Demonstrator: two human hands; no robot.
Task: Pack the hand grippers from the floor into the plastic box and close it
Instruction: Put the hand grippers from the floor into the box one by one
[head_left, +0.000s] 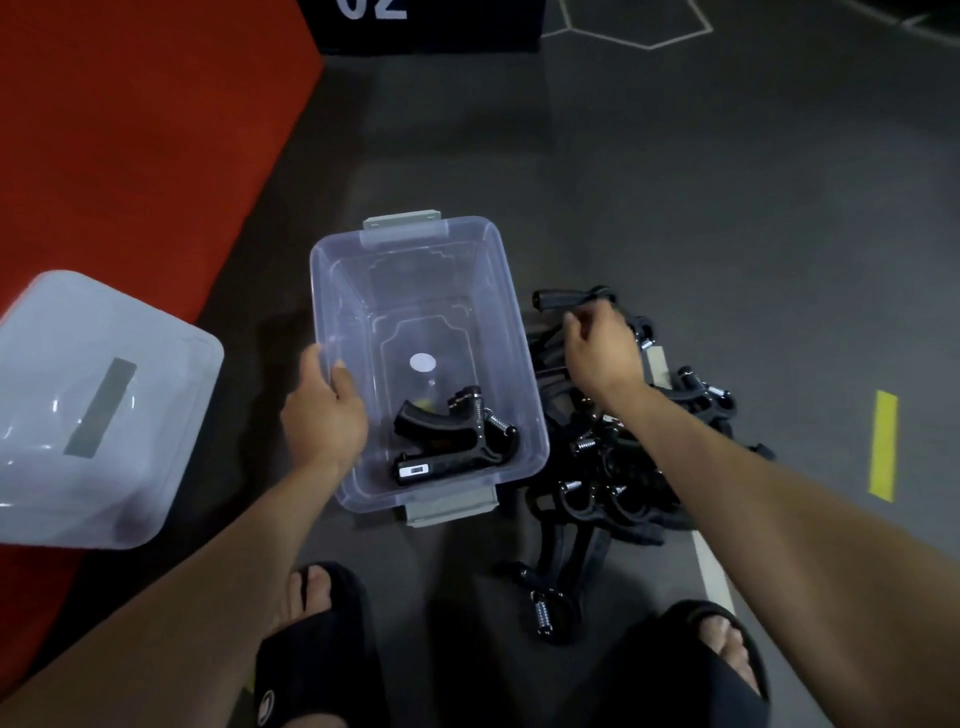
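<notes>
Black spring hand grippers (613, 457) are being picked from a pile under the right hand (602, 348), whose curled fingers hide any hold. The clear plastic box (415, 270) is being gripped at its rim by the left hand (322, 410), with one gripper (457, 436) inside. Next, probably a firm pinch and lift.

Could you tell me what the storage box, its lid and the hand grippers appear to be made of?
The box looks like clear, glossy plastic: the floor shows through its walls. Its grey latches seem opaque plastic. The lid looks like the same plastic but milkier, with shiny highlights. The hand gripper in the box appears matte black plastic or rubber, with a bright coiled spring, probably metal.
</notes>
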